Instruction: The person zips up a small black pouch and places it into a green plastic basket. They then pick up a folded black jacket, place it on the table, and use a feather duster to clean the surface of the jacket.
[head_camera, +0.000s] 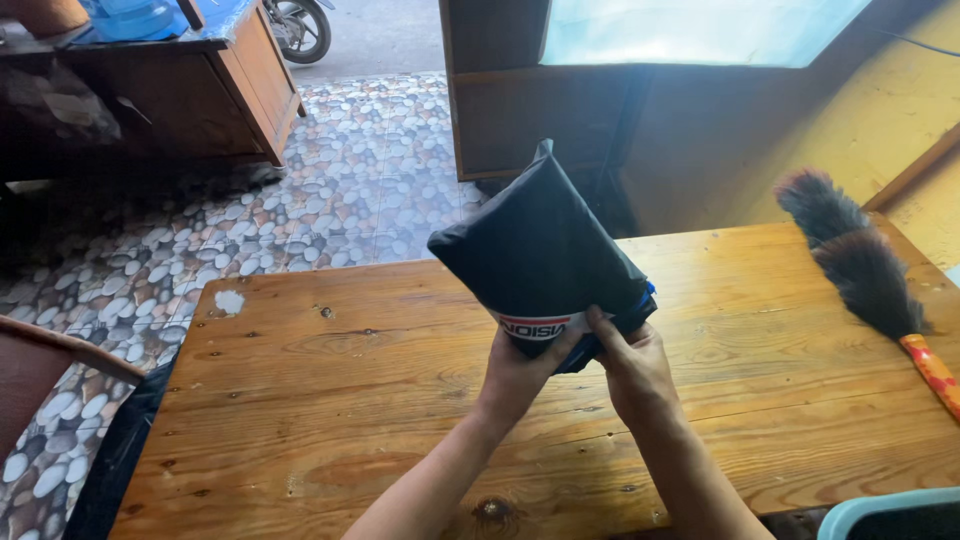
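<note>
A wooden table (330, 400) fills the lower two-thirds of the frame, its planks bare apart from 1 feather duster (855, 260) lying at the right edge, dark plumes toward the top and orange handle toward the lower right, set aside well apart from the hands. Beyond the table, a pebble-patterned floor (340, 180) runs to the upper left, where a wooden cabinet (200, 95) stands. At centre frame, a dark grey plastic parcel (535, 250) is held upright above the table, not resting on it, tilted so 1 corner points up. Both hands grip its lower end, probably to keep the soft package steady. The left hand (520, 375) is closed around the bottom edge from below, and the right hand (635, 365) clamps the lower right corner, fingers curled over a blue fold.
</note>
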